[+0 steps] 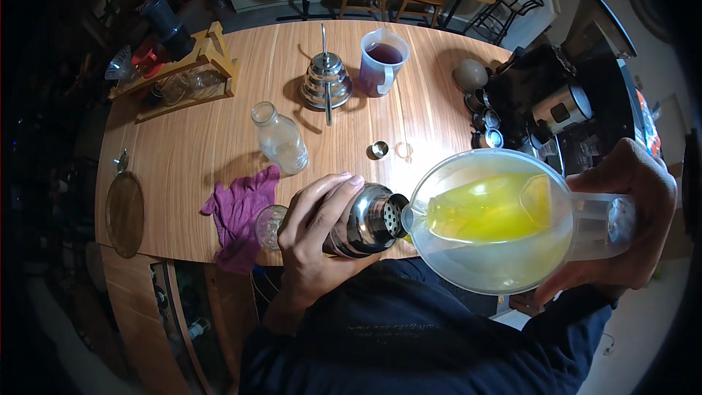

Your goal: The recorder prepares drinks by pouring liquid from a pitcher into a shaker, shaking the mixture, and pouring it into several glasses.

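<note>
Our left hand (307, 238) curls firmly around a steel cocktail shaker (352, 223), tilted so its perforated strainer top faces right. Right of the shaker, our right hand (651, 212) closes around the handle of a translucent plastic jug (482, 267) holding yellow-green liquid, its spout at the strainer; we cannot tell whether they touch. Left of the shaker we see a drinking glass (270, 227) and purple cloth (238, 208); beyond it, a small steel cap (379, 149).
</note>
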{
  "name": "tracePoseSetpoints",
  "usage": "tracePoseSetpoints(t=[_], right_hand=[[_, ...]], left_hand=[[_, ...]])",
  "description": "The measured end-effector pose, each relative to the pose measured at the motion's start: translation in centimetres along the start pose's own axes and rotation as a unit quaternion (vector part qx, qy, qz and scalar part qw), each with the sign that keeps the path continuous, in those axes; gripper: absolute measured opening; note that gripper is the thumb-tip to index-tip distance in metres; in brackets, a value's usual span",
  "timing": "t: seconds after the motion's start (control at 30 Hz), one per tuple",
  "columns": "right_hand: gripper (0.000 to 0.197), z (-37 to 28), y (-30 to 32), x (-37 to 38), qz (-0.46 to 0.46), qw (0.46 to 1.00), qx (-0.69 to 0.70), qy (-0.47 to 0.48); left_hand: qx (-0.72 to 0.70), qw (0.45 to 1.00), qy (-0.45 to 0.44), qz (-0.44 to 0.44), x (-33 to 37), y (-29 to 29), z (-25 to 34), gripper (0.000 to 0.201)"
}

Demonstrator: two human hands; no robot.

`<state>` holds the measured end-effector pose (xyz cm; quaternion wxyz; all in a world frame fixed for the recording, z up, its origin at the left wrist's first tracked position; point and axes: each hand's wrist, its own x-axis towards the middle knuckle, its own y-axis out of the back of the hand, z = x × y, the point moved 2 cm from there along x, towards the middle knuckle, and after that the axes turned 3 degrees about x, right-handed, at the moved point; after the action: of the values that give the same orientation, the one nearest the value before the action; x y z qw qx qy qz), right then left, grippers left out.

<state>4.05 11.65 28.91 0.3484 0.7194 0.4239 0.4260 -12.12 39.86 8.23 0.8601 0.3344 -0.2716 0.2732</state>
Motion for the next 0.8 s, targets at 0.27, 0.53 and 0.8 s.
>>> tracePoseSetpoints(t=[0.27,0.53,0.8], right_hand=[[0.09,-2.7,-3.2,6.8,-0.011,0.999,-0.027,-0.02],[0.089,-1.9,-2.9,6.5,-0.033,0.999,-0.029,-0.013],[0.087,-2.3,-3.1,6.4,-0.028,0.999,-0.03,-0.007]], left_hand=[[-0.016,1.0,-0.006,-0.018,0.8,-0.9,-0.3,0.076],[-0.006,1.0,0.004,-0.016,0.4,-1.0,-1.1,0.077],[-0.012,1.0,0.003,-0.017,0.4,-1.1,-0.9,0.077]])
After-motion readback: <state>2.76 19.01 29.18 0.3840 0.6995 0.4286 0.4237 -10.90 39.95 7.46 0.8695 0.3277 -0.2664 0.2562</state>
